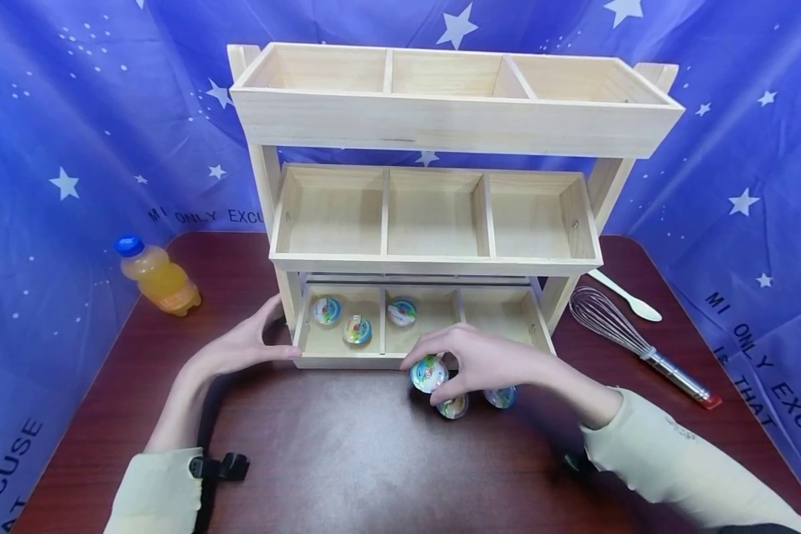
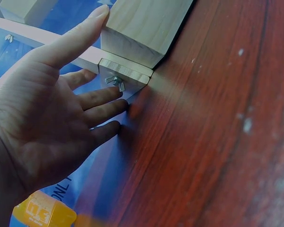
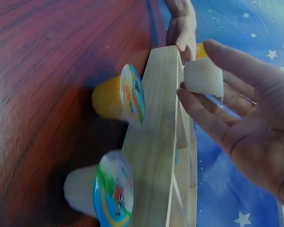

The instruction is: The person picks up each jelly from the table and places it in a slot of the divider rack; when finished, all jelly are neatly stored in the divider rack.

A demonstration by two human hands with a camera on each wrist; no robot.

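Note:
My right hand [image 1: 483, 360] pinches a small jelly cup [image 1: 429, 374] between thumb and fingers, just in front of the wooden rack's [image 1: 454, 122] lowest tier. Its contents look white in the right wrist view. Below it on the table stand an orange jelly cup [image 3: 106, 98] and a white jelly cup [image 3: 80, 190], both with printed foil lids. At the rack's lower left corner, my left hand [image 1: 243, 343] touches the front edge with its thumb, its other fingers extended beside the upright. The bottom left compartment contains two jelly cups [image 1: 357, 329]; one jelly cup [image 1: 402, 311] lies in the bottom middle one.
Three tiers of the rack are each divided into three compartments. An orange drink bottle [image 1: 160, 278] with a blue cap stands at left. To the right lie a whisk [image 1: 641, 345] and a pale spoon [image 1: 630, 297]. Blue starry cloth [image 1: 741, 170] surrounds the table.

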